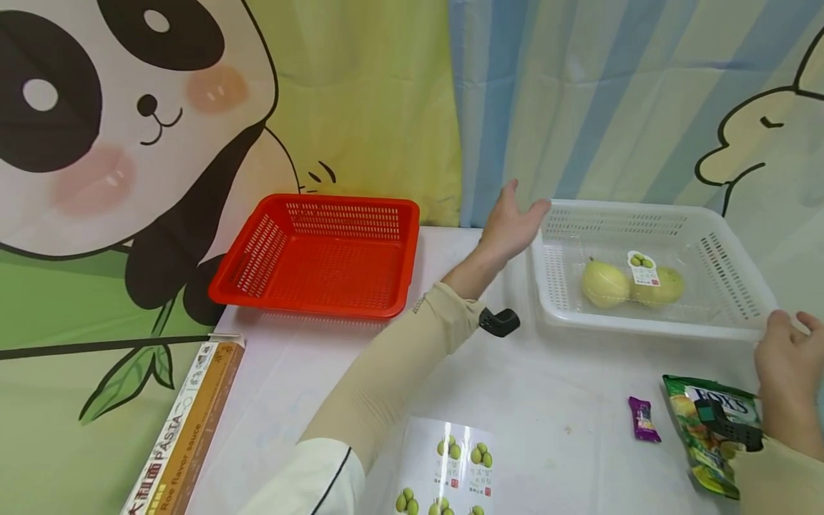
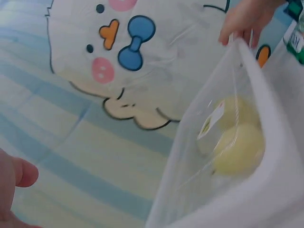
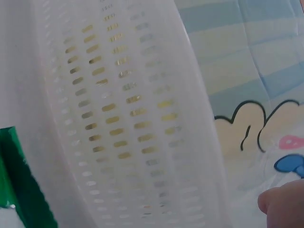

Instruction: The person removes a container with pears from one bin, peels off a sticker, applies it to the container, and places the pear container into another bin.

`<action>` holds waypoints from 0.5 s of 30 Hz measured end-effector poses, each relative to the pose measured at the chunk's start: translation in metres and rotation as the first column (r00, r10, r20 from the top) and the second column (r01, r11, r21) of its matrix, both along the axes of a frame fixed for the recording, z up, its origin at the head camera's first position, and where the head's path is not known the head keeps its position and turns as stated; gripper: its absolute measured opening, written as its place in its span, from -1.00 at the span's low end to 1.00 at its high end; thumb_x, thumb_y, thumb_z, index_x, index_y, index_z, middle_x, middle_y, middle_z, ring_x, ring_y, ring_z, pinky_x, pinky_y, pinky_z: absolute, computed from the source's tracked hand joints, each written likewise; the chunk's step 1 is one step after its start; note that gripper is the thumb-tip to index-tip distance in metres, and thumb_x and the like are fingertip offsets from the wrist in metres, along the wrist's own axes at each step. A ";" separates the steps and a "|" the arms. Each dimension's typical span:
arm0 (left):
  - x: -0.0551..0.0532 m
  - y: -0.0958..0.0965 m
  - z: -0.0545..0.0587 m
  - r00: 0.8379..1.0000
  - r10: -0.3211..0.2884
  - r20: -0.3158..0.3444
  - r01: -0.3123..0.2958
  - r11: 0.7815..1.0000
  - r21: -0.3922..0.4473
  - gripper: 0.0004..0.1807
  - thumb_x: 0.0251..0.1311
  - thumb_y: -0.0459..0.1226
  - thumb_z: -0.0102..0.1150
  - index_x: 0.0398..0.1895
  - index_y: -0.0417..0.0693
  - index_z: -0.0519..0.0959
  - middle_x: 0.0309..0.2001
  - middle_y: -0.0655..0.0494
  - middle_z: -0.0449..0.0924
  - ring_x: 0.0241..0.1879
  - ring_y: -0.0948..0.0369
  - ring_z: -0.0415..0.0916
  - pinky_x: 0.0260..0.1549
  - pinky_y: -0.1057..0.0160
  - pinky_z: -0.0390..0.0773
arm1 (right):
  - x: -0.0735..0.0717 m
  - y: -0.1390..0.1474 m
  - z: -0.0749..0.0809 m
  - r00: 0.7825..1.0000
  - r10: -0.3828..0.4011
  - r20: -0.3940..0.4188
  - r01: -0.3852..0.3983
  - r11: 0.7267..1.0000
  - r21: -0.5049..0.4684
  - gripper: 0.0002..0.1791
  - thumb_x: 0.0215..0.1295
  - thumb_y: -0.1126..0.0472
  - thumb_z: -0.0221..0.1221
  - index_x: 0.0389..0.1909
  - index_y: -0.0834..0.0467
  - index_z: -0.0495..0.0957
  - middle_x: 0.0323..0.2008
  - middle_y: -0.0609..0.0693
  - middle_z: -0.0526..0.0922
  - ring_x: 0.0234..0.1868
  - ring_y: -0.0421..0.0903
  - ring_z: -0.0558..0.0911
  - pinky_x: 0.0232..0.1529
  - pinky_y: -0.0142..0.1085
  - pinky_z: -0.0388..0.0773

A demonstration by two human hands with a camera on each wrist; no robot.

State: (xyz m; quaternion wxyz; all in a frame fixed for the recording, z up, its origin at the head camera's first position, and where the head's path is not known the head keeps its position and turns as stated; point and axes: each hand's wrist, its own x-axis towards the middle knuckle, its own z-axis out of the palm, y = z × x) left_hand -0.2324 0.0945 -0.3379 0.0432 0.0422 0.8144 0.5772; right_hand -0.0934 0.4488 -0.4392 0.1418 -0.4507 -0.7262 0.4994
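A white plastic basket [image 1: 650,330] stands on the right of the table. Two pale yellow pears [image 1: 605,284] lie inside it in clear packaging with a fruit label [image 1: 644,269]. My left hand [image 1: 515,223] is beside the basket's back left corner, thumb and fingers spread, holding nothing. In the left wrist view its thumb [image 2: 26,172] is apart from the rim. Around the front right corner is my right hand [image 1: 793,361], its thumb [image 3: 285,204] off the rim in the right wrist view. Its other fingers are partly hidden; whether they touch the basket is unclear.
A red basket [image 1: 341,313] stands at the back left. Near the right hand lie a green Fox's bag [image 1: 702,429] and a small purple packet [image 1: 644,420]. A pasta box [image 1: 187,436] is at the left edge, a fruit-label sheet [image 1: 444,465] in front.
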 end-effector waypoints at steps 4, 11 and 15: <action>-0.002 -0.045 0.007 0.997 -0.027 -0.076 0.023 0.999 -0.046 -0.22 0.37 0.09 0.00 0.54 0.05 0.02 0.48 0.15 0.08 0.40 0.20 0.07 0.32 0.22 0.12 | 0.001 -0.009 0.011 0.999 0.028 0.037 -0.034 0.985 0.172 -0.40 0.53 -0.16 -0.35 0.52 -0.26 -0.21 0.51 -0.14 -0.06 0.46 -0.13 -0.01 0.41 -0.14 -0.01; 0.011 -0.111 0.003 0.951 -0.140 -0.275 0.022 0.919 -0.393 -0.13 0.36 0.25 -0.18 0.58 0.09 -0.16 0.56 0.17 -0.28 0.50 0.21 -0.38 0.40 0.01 -0.22 | 0.004 -0.052 0.045 0.966 0.252 0.063 -0.248 0.826 0.506 -0.33 0.55 -0.07 -0.30 0.56 0.03 -0.18 0.54 0.09 -0.18 0.49 0.13 -0.15 0.35 0.20 -0.15; 0.026 -0.141 -0.010 0.919 -0.181 -0.349 -0.066 0.805 -0.590 -0.08 0.30 0.34 -0.24 0.58 0.15 -0.20 0.56 0.18 -0.39 0.49 0.16 -0.54 0.38 -0.10 -0.32 | 0.005 -0.082 0.055 0.890 0.446 0.093 -0.379 0.613 0.693 -0.21 0.50 -0.17 -0.23 0.54 0.17 -0.20 0.52 0.19 -0.21 0.49 0.21 -0.24 0.30 0.31 -0.33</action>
